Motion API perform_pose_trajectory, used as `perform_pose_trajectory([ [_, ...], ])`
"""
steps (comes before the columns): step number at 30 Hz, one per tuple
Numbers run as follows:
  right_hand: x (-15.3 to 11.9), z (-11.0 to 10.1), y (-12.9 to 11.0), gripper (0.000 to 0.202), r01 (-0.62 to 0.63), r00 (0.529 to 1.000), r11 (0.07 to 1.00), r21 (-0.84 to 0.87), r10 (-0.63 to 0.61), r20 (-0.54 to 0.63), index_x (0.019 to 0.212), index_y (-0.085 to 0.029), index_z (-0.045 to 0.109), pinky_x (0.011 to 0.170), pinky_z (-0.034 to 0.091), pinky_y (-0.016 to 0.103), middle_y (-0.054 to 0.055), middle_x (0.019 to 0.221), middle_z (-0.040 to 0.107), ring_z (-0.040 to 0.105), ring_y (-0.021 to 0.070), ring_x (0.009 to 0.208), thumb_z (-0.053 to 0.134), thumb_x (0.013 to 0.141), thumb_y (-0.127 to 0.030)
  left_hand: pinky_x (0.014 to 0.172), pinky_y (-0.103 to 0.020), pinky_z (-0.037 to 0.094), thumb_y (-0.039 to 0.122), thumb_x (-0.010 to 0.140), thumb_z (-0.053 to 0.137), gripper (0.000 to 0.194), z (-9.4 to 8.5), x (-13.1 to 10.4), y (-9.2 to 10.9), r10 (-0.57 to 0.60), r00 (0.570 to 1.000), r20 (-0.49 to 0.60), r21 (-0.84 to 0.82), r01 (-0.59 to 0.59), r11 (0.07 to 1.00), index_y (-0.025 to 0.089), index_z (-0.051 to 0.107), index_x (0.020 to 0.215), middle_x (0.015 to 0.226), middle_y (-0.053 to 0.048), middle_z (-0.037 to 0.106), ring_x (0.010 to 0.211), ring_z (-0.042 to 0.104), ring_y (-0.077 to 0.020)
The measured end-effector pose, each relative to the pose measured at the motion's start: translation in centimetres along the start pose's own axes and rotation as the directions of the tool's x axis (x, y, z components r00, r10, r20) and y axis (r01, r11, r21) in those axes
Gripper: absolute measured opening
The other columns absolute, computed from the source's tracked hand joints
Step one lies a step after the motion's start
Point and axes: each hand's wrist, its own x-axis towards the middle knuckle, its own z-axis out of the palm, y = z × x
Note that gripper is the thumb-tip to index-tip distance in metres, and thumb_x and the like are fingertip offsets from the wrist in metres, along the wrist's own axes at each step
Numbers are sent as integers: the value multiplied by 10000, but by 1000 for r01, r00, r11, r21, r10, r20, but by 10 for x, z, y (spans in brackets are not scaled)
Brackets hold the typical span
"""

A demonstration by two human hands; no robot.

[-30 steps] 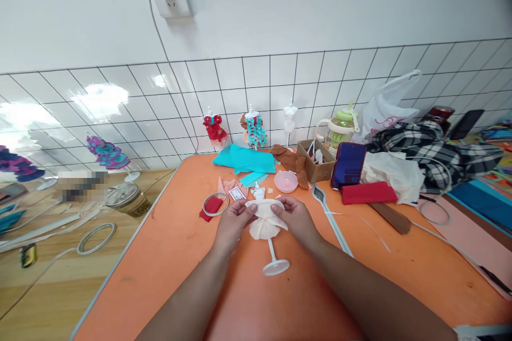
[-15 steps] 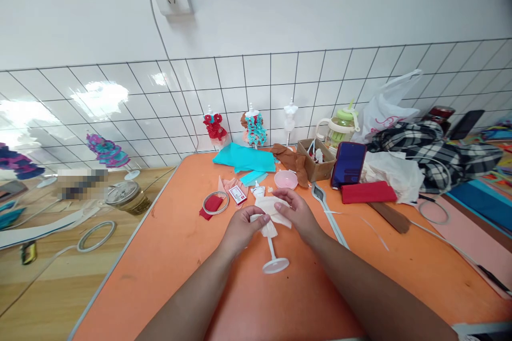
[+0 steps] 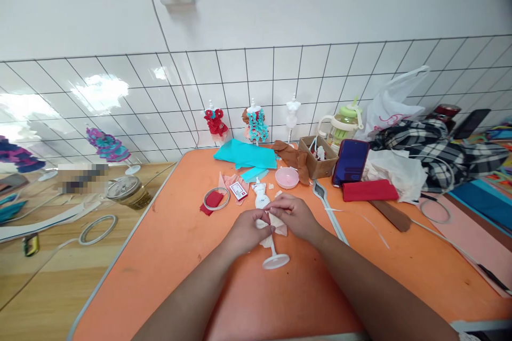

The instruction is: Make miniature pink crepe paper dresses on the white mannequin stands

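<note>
Dress form: the small white dress form (image 3: 262,197) is on the orange worktop (image 3: 168,272) between the person's hands, round base (image 3: 276,261) toward the person, neck toward the wall; whether it lies flat I cannot tell.
Left hand: the left hand (image 3: 252,230) has thumb and forefinger narrowed on the cream piece (image 3: 280,228) at the form's lower body.
Right hand: the right hand (image 3: 293,216) pinches the same piece, fingertips just beside the left's.
Left of the form: printed card (image 3: 239,191); tape ring (image 3: 205,200) on a red piece (image 3: 214,200).
Beyond the form: pink dish (image 3: 287,177), turquoise sheet (image 3: 245,154).
Right side: cardboard box (image 3: 320,169), with a phone (image 3: 351,162) just beside it, tilted up behind a folded red sheet (image 3: 370,190).
By the wall: red-trimmed form (image 3: 215,122), turquoise-trimmed form (image 3: 256,122) and bare white form (image 3: 293,113), all upright.
</note>
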Motion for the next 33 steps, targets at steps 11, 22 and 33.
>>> perform_pose_trajectory([
  [11,5,-9,10,253,-155,987,975,158,160,-21,951,-186,632,734,475,298,34,891,650,612,186,827,637,768,-361,576,-235,385,395,670,714,293,-9,7,-3,53,998,15,-277,-47,960,168,665,851,714,-12,630,647,562,-166],
  [22,2,-1,8,152,-119,969,993,5,117,-216,849,-197,633,618,460,259,12,782,660,601,166,702,600,775,-326,724,-297,454,308,640,784,431,-18,4,0,73,985,154,-751,69,657,177,664,1032,966,-78,688,814,628,-201],
  [33,-2,10,3,131,-76,968,993,-85,53,-247,828,-196,631,573,433,248,16,758,670,587,155,644,595,788,-316,650,-239,457,331,655,789,336,-10,13,-5,-53,991,-121,-804,-67,591,149,640,895,798,-26,677,692,616,-138],
])
